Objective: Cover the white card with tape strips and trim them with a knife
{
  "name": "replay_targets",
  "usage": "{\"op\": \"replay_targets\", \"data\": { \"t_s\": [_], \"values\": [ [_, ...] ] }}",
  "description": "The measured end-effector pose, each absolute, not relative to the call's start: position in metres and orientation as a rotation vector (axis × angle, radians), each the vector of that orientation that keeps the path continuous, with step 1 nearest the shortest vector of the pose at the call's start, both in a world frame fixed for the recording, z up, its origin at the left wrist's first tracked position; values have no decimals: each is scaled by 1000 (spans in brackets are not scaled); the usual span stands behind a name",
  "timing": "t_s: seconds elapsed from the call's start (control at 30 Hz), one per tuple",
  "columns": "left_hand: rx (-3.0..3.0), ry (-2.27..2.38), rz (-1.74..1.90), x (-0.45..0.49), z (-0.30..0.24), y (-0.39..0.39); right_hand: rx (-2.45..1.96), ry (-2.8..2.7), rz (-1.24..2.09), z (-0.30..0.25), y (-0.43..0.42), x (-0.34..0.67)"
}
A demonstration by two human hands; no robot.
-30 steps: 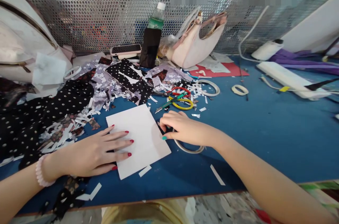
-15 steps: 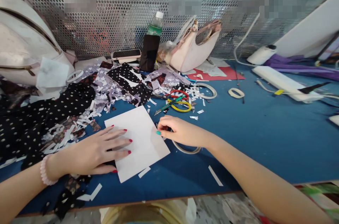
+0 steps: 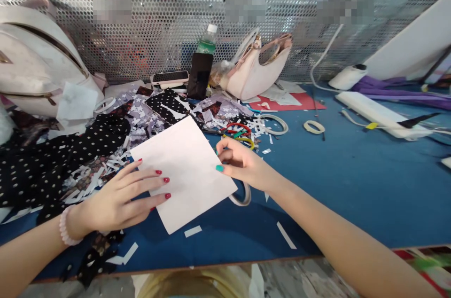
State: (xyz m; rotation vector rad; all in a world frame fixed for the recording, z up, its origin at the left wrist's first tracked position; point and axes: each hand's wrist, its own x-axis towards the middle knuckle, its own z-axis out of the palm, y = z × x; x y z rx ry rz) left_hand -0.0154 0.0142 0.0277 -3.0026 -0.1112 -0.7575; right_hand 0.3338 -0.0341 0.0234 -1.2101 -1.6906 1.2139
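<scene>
A plain white square of stiff paper (image 3: 186, 171) is in front of me, its right side raised off the blue tabletop. My right hand (image 3: 243, 161) pinches its right edge, with the green-nailed thumb on top and the fingers curled behind. Spread across its left part, the fingers of my left hand (image 3: 123, 194) rest on the upper face, and the thumb is mostly hidden. A white tape roll (image 3: 243, 197) lies partly covered by the sheet's right corner. Just beyond my right hand are red-handled scissors (image 3: 237, 128) and a yellow-handled tool (image 3: 248, 142), partly hidden.
Black dotted fabric (image 3: 66, 157) and paper scraps cover the left side. Along the back stand a white backpack (image 3: 38, 63), a bottle (image 3: 202, 67) and a pale handbag (image 3: 255, 72). More tape rolls (image 3: 314, 127) lie to the right. The front table edge (image 3: 197, 267) is near.
The paper has come up off the table, with its right side moved up and rightward. My right hand has taken hold of its edge. My left fingers stay on it.
</scene>
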Motion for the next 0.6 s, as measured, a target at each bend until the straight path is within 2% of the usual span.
{"op": "replay_targets", "data": {
  "t_s": [0.17,0.27,0.37,0.6],
  "values": [
    [-2855,-534,-1171,-20,17,12,-1213,-1536,944,24,-43,329],
    [-2848,-666,-1371,-20,16,9,-1266,-1485,470,21,-53,330],
    [-3078,-746,-1399,-17,20,7,-1141,-1666,-9,17,-60,332],
    [-3755,-1274,-1296,-3,28,16,-576,-2207,-353,28,-69,311]
  ]
}}
